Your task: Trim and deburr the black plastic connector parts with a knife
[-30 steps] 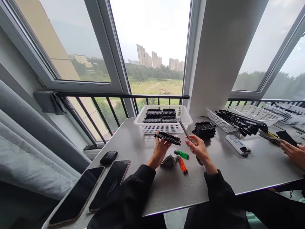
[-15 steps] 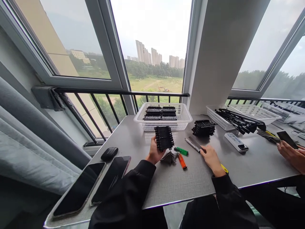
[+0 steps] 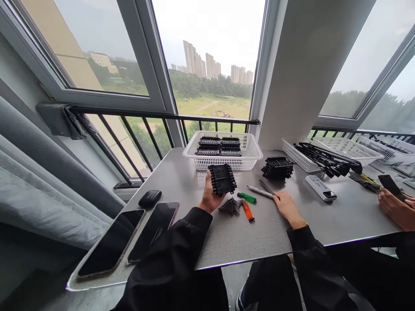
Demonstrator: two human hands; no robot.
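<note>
My left hand [image 3: 209, 198] is closed around a black plastic part with toothed edges [image 3: 222, 179], held tilted up above the table, its ribbed face showing. My right hand [image 3: 288, 209] rests low over the table, closed on a tool with a flat grey blade [image 3: 268, 188] and a bit of yellow at its handle end by the wrist. Touching or close beside that blade lies a white marker pen [image 3: 259, 191]. Between my hands are a green lighter [image 3: 247, 198], an orange lighter [image 3: 248, 211] and a crumpled grey cloth [image 3: 230, 206].
Ahead stands a white basket [image 3: 223, 164] with black toothed parts; a stack of such parts [image 3: 278, 167] sits right of it. A white device [image 3: 320, 188], another basket [image 3: 300, 159] of long black pieces and a co-worker's hands [image 3: 396, 211] are right. Phones [image 3: 110, 244] lie left.
The view has tilted slightly. The black part has tipped a little in my left hand. The grey blade has turned more upright and shifted away from the marker's middle; the marker lies flatter.
</note>
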